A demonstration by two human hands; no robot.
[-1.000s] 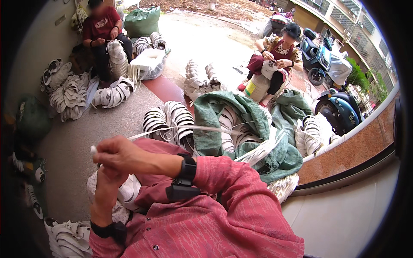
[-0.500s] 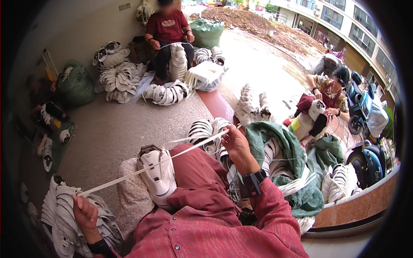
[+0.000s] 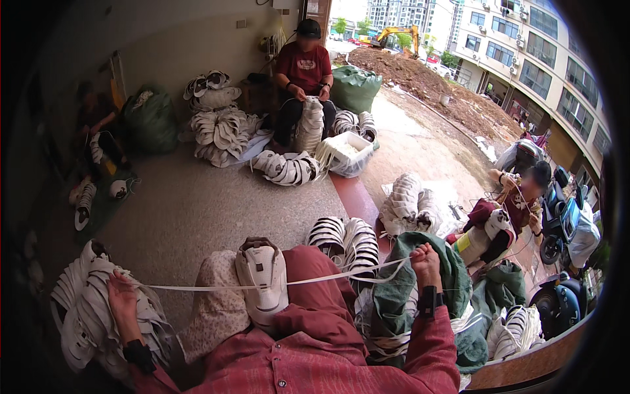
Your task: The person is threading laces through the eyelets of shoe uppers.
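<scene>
A white shoe upper [image 3: 262, 276] stands between my thighs, its dark-lined opening facing away from me. One flat white shoelace [image 3: 197, 287] runs out from both sides of it and is drawn nearly straight. At the left my left hand [image 3: 123, 303] has the lace's one end at its fingers, close to a heap of nested white uppers [image 3: 82, 308]. Raised over a green sack at the right, my right hand [image 3: 426, 264] is closed on the other end. A slack loop of lace hangs beside that hand.
Stacked black-and-white uppers [image 3: 359, 243] lie beyond my right knee, beside the open green sack [image 3: 423, 253]. A person in dark red [image 3: 305, 69] sits ahead by a white basket [image 3: 351, 154]. Another person [image 3: 518, 203] works at the right near parked scooters [image 3: 564, 302].
My hands have spread apart, the right one moving right. The lace has gone from a slant above the shoe to a level line at it. The view has tilted upward.
</scene>
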